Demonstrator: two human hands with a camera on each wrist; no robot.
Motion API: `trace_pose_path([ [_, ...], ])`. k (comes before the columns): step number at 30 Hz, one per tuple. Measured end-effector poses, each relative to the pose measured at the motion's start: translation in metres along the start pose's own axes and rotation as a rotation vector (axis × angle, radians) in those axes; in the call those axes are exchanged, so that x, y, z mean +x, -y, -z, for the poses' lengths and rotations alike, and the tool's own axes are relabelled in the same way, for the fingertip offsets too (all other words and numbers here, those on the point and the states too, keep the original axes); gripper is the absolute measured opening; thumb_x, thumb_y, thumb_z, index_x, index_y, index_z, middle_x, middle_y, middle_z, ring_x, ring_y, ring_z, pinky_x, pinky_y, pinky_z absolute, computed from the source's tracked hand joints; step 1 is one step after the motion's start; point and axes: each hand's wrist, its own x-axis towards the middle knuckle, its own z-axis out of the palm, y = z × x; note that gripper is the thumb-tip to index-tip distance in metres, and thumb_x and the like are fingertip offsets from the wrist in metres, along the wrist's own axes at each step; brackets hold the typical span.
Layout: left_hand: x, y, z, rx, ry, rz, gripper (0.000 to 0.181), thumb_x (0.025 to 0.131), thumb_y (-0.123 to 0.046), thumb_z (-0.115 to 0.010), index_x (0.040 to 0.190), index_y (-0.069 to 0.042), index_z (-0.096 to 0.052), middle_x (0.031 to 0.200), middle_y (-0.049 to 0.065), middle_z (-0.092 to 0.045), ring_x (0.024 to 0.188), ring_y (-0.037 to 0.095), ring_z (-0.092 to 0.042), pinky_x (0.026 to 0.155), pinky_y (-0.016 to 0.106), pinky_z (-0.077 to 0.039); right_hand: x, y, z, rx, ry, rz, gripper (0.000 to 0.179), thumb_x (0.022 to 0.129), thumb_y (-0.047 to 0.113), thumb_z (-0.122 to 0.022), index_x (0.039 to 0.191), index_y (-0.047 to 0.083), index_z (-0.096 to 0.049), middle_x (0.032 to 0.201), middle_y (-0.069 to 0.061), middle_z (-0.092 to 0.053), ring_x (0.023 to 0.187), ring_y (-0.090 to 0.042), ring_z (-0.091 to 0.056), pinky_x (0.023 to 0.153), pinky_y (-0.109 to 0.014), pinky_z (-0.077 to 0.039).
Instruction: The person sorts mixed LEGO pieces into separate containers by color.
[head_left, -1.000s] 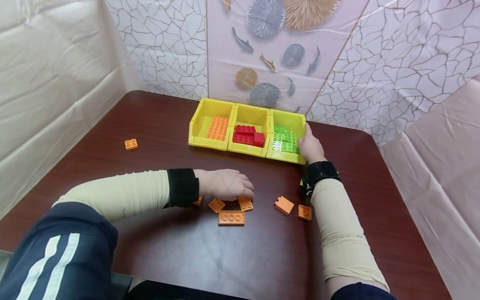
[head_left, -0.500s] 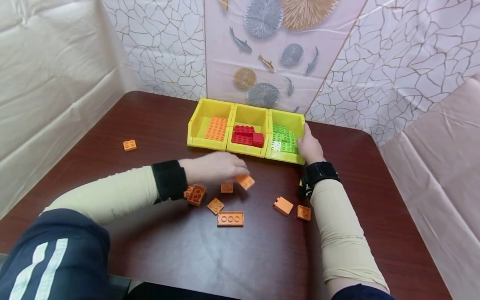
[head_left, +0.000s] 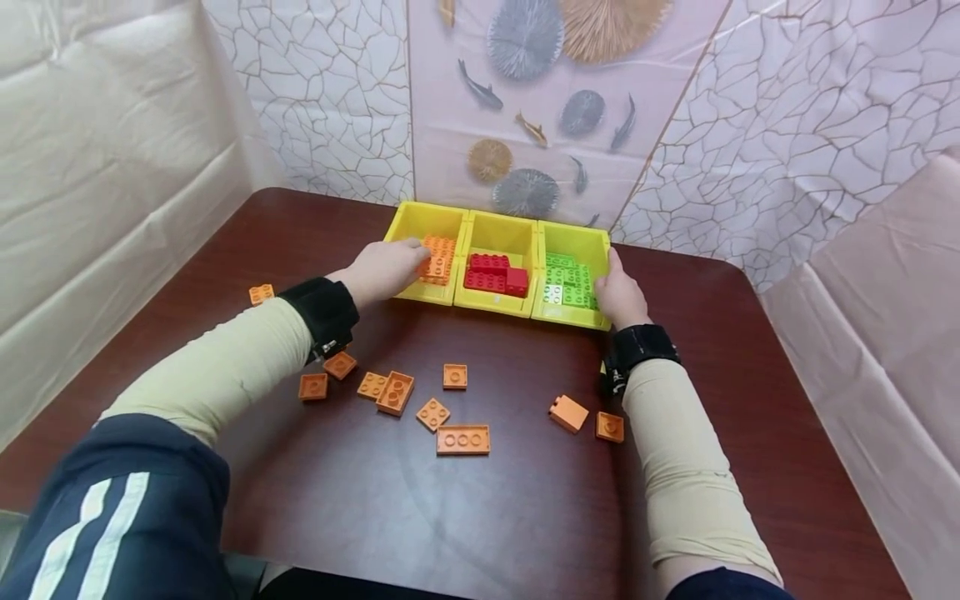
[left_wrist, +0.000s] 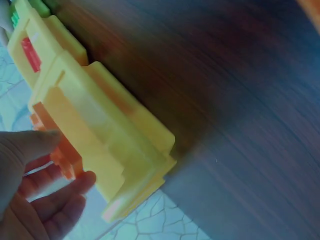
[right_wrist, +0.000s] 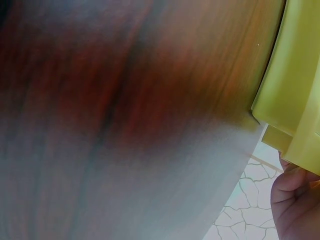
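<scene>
My left hand (head_left: 384, 272) reaches to the left yellow bin (head_left: 408, 220). Its thumb and fingers pinch an orange toy brick (left_wrist: 61, 142), held inside the bin's walls. More orange bricks (head_left: 442, 245) lie in that bin, partly covered by the hand. At the far right of the row, my right hand (head_left: 622, 293) grips the side wall of the right yellow bin (head_left: 576, 237), thumb up along its rim. Green bricks (head_left: 576, 283) fill the bottom of that bin. The right wrist view shows the curled fingers (right_wrist: 292, 182) at the bin's edge.
The middle yellow bin (head_left: 510, 232) holds red bricks (head_left: 491, 273). Several orange pieces lie on the brown table (head_left: 525, 517), among them a long plate (head_left: 462, 440), a thick brick (head_left: 567, 412) and a small square piece (head_left: 610, 427). Patterned cloth (head_left: 322, 108) hangs behind.
My left hand has lifted an orange brick from the middle of the table and carried it up and left into the left bin. My right hand has stayed on the right bin.
</scene>
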Motion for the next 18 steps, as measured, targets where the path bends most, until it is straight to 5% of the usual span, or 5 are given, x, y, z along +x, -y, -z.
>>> trace_pose_path([
  [8,0.015,-0.008,-0.007,-0.025,0.102,0.041,0.025,0.09,-0.011,-0.056,0.114,-0.004,-0.06,0.102,0.012,-0.058,0.085,0.028,-0.051,0.082,0.039,-0.045,-0.003,0.001,0.0,-0.001,-0.008,0.0,0.061,0.1,0.019,-0.03,0.15,0.023,0.005,0.085,-0.021,-0.055,0.06,-0.03,-0.046,0.058,-0.037,-0.035],
  [18,0.016,-0.008,-0.013,-0.077,0.154,0.051,0.026,0.091,-0.016,-0.057,0.113,-0.004,-0.061,0.096,0.011,-0.055,0.084,0.028,-0.05,0.081,0.037,-0.043,-0.002,0.0,0.001,0.0,-0.008,-0.002,0.061,0.1,0.02,-0.03,0.15,0.023,0.005,0.092,-0.022,-0.057,0.066,-0.032,-0.048,0.061,-0.039,-0.036],
])
